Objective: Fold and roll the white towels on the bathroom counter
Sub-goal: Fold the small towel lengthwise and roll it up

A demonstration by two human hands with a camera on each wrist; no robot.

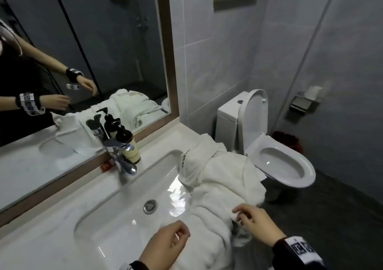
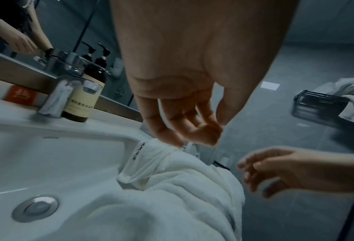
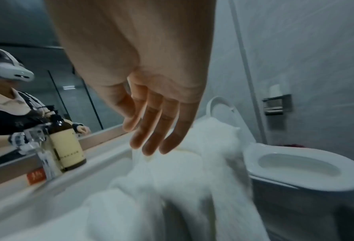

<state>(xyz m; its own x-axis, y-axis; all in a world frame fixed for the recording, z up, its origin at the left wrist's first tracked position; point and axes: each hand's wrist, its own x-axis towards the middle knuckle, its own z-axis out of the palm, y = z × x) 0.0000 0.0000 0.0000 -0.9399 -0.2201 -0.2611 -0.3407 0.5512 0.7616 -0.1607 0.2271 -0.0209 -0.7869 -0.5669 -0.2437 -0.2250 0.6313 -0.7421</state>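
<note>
Head view: a heap of white towels [image 1: 217, 178] lies crumpled on the surface [image 1: 62, 213] at 3 o'clock of the sink [image 1: 116, 211], its near folds spilling over the front edge. The right hand [image 1: 256, 221] hovers over the heap's near end, fingers loosely spread, gripping nothing. The left hand [image 1: 165, 242] hangs above the sink's front rim at 6 o'clock, fingers lightly curled, its grip empty. A tap [image 1: 122, 155] and a brown pump bottle [image 1: 128, 147] stand at 12 o'clock of the sink, below the mirror [image 1: 83, 41]. A toilet [image 1: 279, 157] with raised lid stands beyond the surface's end, at 3 o'clock.

Left wrist view: the left hand [image 2: 184, 91] is relaxed, fingertips [image 2: 167, 135] just above a towel corner bearing dark stitched lettering; contact cannot be told. The towels [image 2: 182, 187] drape over the sink's [image 2: 48, 163] right rim. The right hand [image 2: 291, 169] hangs open at 3 o'clock, apart from the cloth. The bottle [image 2: 85, 97], the tap [image 2: 56, 101] and a small red packet [image 2: 21, 95] stand at 10 o'clock.

Right wrist view: the right hand [image 3: 143, 91] points its straight fingers [image 3: 151, 133] down at the towels [image 3: 182, 187], holding none. The bottle [image 3: 66, 145] stands at 9 o'clock, the toilet [image 3: 306, 166] at 3 o'clock.
</note>
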